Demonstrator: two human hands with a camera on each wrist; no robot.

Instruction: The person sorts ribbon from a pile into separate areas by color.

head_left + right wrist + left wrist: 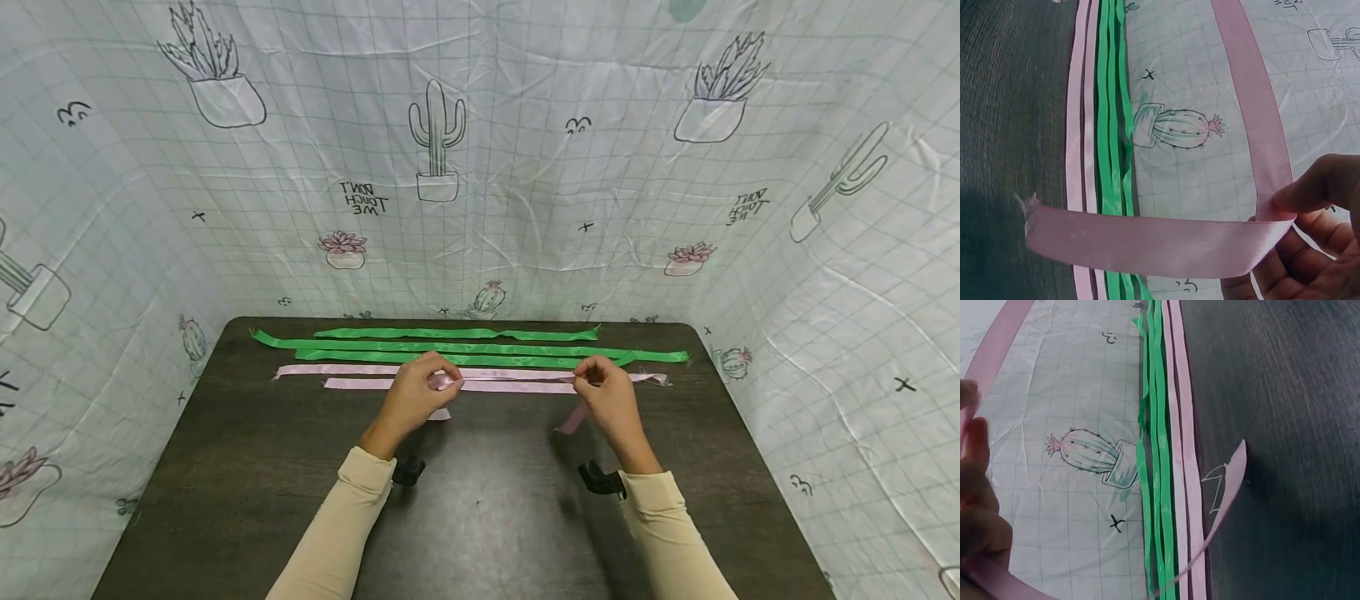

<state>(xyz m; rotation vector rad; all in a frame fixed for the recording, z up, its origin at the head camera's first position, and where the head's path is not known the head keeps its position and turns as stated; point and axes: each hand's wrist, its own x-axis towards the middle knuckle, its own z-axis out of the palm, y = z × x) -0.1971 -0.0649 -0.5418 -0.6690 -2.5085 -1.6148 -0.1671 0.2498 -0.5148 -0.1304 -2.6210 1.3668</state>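
Observation:
Between both hands a pink ribbon [1254, 106] is stretched above the table. My left hand [423, 387] pinches it near one end, and a short tail [1229, 481] hangs from that hand. The right hand [606, 396] pinches the ribbon between thumb and fingers, its frayed loose end [1147, 244] dangling below. Two more pink ribbons [360, 384] lie straight across the table just beyond the hands. Behind them several green ribbons [450, 347] run roughly parallel, the farthest one [457, 333] slightly wavy.
The dark wooden table [480, 517] has its back edge close behind the green ribbons. A white grid-patterned cloth [495, 167] with cactus drawings hangs round the back and sides. Black straps with camera mounts [600, 479] sit at the wrists.

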